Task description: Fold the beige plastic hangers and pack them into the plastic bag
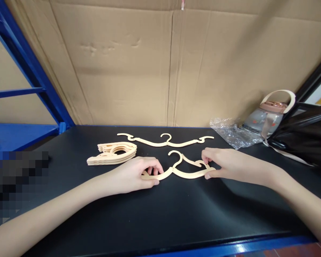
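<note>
A cream folding hanger [189, 175] lies on the black tabletop between my hands, its hook pointing away from me. My left hand [139, 173] grips its left arm, thumb in front and fingers curled behind; the arm's end is mostly hidden there. At the right arm's joint, my right hand [222, 164] pinches the hanger between thumb and fingers. The right end piece is folded inward toward the hook. Behind it lies an unfolded hanger [155, 144] with both arms spread. To the left, several folded hangers [112, 160] sit in a stack, close to my left hand.
A clear plastic bag [227, 134] lies crumpled at the back right, beside a transparent bottle [264, 116] with a pink lid and a cream handle. A black bag [307, 135] stands at the right edge. Cardboard [123, 64] walls the back; a blue metal frame [34, 67] rises at left.
</note>
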